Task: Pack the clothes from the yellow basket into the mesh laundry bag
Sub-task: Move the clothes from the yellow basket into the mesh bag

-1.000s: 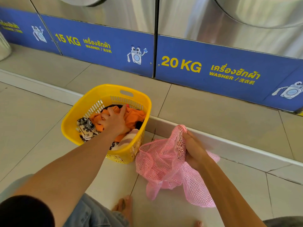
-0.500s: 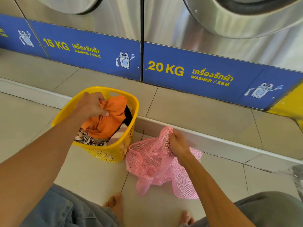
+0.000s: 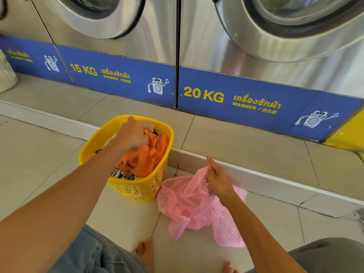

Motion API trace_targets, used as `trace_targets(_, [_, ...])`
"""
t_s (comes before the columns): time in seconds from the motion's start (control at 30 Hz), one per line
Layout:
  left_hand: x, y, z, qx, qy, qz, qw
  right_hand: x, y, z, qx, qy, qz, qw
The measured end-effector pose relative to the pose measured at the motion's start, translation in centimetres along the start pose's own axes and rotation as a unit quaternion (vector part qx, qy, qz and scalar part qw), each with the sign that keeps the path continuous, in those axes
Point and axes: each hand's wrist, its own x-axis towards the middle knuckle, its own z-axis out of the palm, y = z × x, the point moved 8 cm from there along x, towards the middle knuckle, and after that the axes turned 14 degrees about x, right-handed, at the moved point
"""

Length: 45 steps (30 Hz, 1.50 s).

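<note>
A yellow basket [image 3: 92, 143] stands on the tiled floor, holding an orange garment [image 3: 145, 156] on top of black-and-white patterned clothes [image 3: 122, 175]. My left hand [image 3: 133, 134] is over the basket, closed on the upper part of the orange garment, which is partly lifted above the rim. To the right of the basket lies a pink mesh laundry bag [image 3: 189, 203], crumpled on the floor. My right hand [image 3: 217, 179] pinches the bag's upper edge and holds it up.
Steel washing machines with blue 15 KG [image 3: 118, 75] and 20 KG [image 3: 236, 99] panels stand on a raised tiled step [image 3: 246, 174] just behind the basket and bag. My bare feet [image 3: 144, 251] and knees are at the bottom. A white object [image 3: 6, 75] sits far left.
My left hand went from pressing on the clothes to gripping the orange garment and raising it from the basket. The right hand stays on the pink bag. The view tilted upward.
</note>
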Motion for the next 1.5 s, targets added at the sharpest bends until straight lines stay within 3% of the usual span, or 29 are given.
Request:
trace_targets(0.13, [0.4,3.0,8.9,0.105,-0.25,0.096,0.958,0.5,0.5,-0.2,0.025,0.003,-0.006,1.0])
trace_targets(0.2, [1.1,2.2,11.9,0.151,-0.284,0.062,0.945,0.9,0.8,-0.3,0.025,0.0,-0.007,1.0])
trace_targets(0.37, [2.7,1.2,12.9,0.162,-0.115,-0.022,0.98,1.4,1.9,-1.2,0.031,-0.01,-0.005,0.999])
trace_targets(0.57, [3.4,-0.9,3.4,0.034,0.02,-0.081,0.996,1.6,2.9,-1.9,0.035,0.008,0.026,0.999])
trace_targets(0.7, [2.1,-3.8,-5.8,-0.107,0.094,-0.134,0.981,1.0,2.3,-1.4,0.052,0.002,0.029,0.998])
trace_targets(0.83, [-0.2,-5.5,-10.8,-0.291,0.125,-0.175,0.932,0.3,1.5,-1.3,0.051,0.002,0.034,0.998])
trace_targets(1.03, [-2.6,-0.7,-4.2,-0.467,-0.013,-0.174,0.867,-0.1,0.6,-1.5,0.067,0.012,0.03,0.997])
trace_targets(1.13, [-3.8,3.8,0.6,-0.503,-0.033,-0.172,0.846,-0.1,0.2,-2.0,0.087,0.031,0.029,0.995])
trace_targets(1.3, [-6.3,10.2,10.6,-0.445,-0.1,-0.119,0.882,-0.5,-0.6,-3.1,0.108,0.06,0.005,0.992])
trace_targets(1.4, [-7.7,11.6,16.3,-0.44,-0.168,-0.13,0.872,-0.4,-0.7,-3.9,0.052,0.064,-0.01,0.997])
trace_targets(1.5, [-8.6,12.9,21.4,-0.417,-0.292,-0.143,0.849,-0.1,-0.7,-3.1,0.024,0.029,-0.026,0.999])
